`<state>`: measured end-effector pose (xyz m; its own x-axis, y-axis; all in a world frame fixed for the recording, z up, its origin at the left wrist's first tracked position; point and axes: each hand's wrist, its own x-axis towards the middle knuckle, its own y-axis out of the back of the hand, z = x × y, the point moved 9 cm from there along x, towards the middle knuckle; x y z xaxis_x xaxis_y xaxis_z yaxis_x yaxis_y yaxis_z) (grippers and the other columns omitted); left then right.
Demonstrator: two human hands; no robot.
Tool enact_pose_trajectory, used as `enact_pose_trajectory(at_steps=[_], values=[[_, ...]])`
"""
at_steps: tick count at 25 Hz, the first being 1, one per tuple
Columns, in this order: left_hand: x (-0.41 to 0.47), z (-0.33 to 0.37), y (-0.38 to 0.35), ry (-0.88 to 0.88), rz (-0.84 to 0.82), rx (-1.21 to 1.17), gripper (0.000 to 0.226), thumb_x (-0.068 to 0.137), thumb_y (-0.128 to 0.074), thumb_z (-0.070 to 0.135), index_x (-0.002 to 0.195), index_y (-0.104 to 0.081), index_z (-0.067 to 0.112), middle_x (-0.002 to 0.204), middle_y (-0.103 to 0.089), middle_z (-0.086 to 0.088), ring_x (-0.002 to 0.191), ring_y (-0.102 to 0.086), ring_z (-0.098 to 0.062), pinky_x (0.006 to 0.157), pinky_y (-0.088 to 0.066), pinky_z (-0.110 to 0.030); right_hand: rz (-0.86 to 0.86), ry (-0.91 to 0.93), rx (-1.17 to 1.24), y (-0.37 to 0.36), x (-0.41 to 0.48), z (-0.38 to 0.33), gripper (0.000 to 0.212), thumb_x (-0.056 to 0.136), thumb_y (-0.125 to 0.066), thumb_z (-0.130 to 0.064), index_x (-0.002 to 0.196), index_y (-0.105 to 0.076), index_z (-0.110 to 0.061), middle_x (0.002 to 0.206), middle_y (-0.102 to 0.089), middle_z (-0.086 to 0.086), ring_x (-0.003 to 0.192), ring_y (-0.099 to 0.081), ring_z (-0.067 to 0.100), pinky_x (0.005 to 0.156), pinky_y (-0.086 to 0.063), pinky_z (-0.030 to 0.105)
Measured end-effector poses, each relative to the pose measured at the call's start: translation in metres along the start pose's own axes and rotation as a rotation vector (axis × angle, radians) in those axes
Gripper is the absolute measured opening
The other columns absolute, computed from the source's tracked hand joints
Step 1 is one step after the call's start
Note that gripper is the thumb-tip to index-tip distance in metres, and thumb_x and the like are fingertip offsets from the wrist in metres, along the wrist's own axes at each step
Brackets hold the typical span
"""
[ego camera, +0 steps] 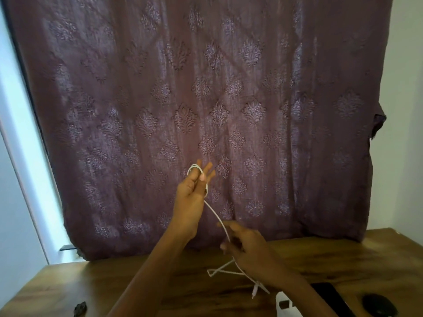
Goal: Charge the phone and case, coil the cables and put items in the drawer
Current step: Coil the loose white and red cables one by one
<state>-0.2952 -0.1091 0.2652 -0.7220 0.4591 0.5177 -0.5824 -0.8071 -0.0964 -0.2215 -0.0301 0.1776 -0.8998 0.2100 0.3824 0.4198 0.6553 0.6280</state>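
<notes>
Cable-coiling step: your left hand (194, 186), raised high and left of the phone (329, 296), pins white cable (214, 211) loops under its thumb. Your right hand (247, 248), nearer the phone, has its grip pinched on the strand. The tail lies on the counter (114, 282) left of the phone. The next wrap likely calls for slack fed evenly.

Light: dim, daylight glowing through the curtain (206, 99) and along its left edge.
Blur: right hand (249, 245) smeared, perhaps by motion.
Edges: bowed by wide lens.

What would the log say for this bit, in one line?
step: coiling | left hand: white cable looped round fingers | right hand: holds cable lower down | slack: on table
</notes>
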Motion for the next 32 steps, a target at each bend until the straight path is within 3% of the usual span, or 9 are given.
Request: enact_pose_trajectory(at_steps=[2, 5, 8, 11, 14, 21, 26, 29, 32], values=[[-0.003, -0.001, 0.002, -0.054, -0.014, 0.115, 0.041, 0.099, -0.035, 0.012, 0.140, -0.034, 0.009, 0.120, -0.050, 0.024, 0.119, -0.053, -0.011, 0.101, -0.042, -0.023, -0.017, 0.033, -0.094, 0.007, -0.006, -0.003, 0.033, 0.090, -0.054, -0.025, 0.121, -0.050, -0.035, 0.082, -0.063, -0.007, 0.079, -0.060, 0.010, 0.075, -0.052, 0.031], [-0.010, -0.005, -0.001, -0.148, -0.081, 0.379, 0.016, 0.095, -0.038, 0.024, 0.103, -0.052, 0.026, 0.113, -0.055, 0.035, 0.088, -0.055, -0.017, 0.090, -0.043, -0.031, 0.107, 0.090, -0.207, 0.036, -0.012, -0.014, 0.019, 0.092, -0.050, -0.025, 0.108, -0.058, -0.032, 0.088, -0.062, -0.010, 0.082, -0.056, 0.008, 0.077, -0.049, 0.031], [-0.016, -0.019, -0.009, -0.175, -0.167, 0.581, 0.027, 0.090, -0.039, 0.036, 0.096, -0.051, 0.013, 0.105, -0.062, 0.016, 0.076, -0.055, -0.015, 0.080, -0.042, -0.034, 0.284, 0.177, -0.381, 0.067, -0.014, -0.036, 0.017, 0.092, -0.051, -0.019, 0.100, -0.066, -0.025, 0.092, -0.064, -0.008, 0.084, -0.060, 0.013, 0.070, -0.049, 0.031], [-0.025, -0.024, -0.021, -0.138, -0.264, 0.597, 0.013, 0.097, -0.041, 0.015, 0.095, -0.054, 0.019, 0.087, -0.070, 0.012, 0.073, -0.068, -0.014, 0.078, -0.051, -0.026, 0.483, 0.319, -0.636, 0.090, -0.019, -0.061, 0.014, 0.076, -0.063, -0.016, 0.083, -0.070, -0.025, 0.073, -0.064, -0.008, 0.062, -0.064, 0.016, 0.047, -0.046, 0.023], [-0.039, -0.027, -0.037, 0.079, -0.394, 0.331, 0.023, 0.099, -0.035, 0.010, 0.103, -0.056, 0.014, 0.062, -0.066, 0.007, 0.048, -0.057, -0.010, 0.061, -0.049, -0.020, 0.558, 0.442, -0.732, 0.105, -0.022, -0.076, 0.003, 0.074, -0.069, -0.020, 0.075, -0.069, -0.023, 0.068, -0.063, -0.007, 0.060, -0.061, 0.014, 0.050, -0.038, 0.016], [-0.055, -0.005, -0.059, 0.367, -0.443, -0.405, 0.034, 0.083, -0.040, 0.015, 0.090, -0.070, -0.001, 0.045, -0.041, -0.001, 0.028, -0.022, -0.001, 0.034, -0.026, -0.013, 0.650, 0.515, -0.803, 0.119, -0.017, -0.081, 0.038, 0.094, -0.038, -0.038, 0.075, -0.066, -0.022, 0.062, -0.061, -0.005, 0.051, -0.056, 0.016, 0.045, -0.037, 0.023], [-0.054, 0.000, -0.054, 0.351, -0.344, -0.509, 0.034, 0.080, -0.041, 0.017, 0.084, -0.072, 0.003, 0.045, -0.037, 0.003, 0.029, -0.023, 0.001, 0.036, -0.019, -0.015, 0.479, 0.406, -0.526, 0.109, -0.008, -0.044, 0.029, 0.091, -0.041, -0.040, 0.081, -0.062, -0.022, 0.051, -0.051, -0.010, 0.041, -0.039, 0.003, 0.042, -0.021, 0.011], [-0.053, -0.007, -0.055, 0.361, -0.271, -0.560, 0.031, 0.081, -0.042, 0.019, 0.092, -0.064, 0.000, 0.047, -0.037, 0.003, 0.033, -0.029, -0.001, 0.035, -0.021, -0.014, 0.356, 0.286, -0.202, 0.099, 0.004, -0.014, 0.022, 0.094, -0.046, -0.036, 0.086, -0.062, -0.023, 0.048, -0.044, -0.012, 0.042, -0.041, 0.005, 0.045, -0.033, 0.021], [-0.053, -0.012, -0.059, 0.371, -0.216, -0.652, 0.032, 0.082, -0.042, 0.021, 0.101, -0.057, -0.001, 0.048, -0.038, 0.005, 0.037, -0.033, -0.001, 0.034, -0.024, -0.012, 0.221, 0.215, -0.164, 0.078, 0.010, -0.006, 0.019, 0.096, -0.043, -0.029, 0.089, -0.059, -0.020, 0.057, -0.056, -0.006, 0.051, -0.051, 0.009, 0.053, -0.044, 0.032]])
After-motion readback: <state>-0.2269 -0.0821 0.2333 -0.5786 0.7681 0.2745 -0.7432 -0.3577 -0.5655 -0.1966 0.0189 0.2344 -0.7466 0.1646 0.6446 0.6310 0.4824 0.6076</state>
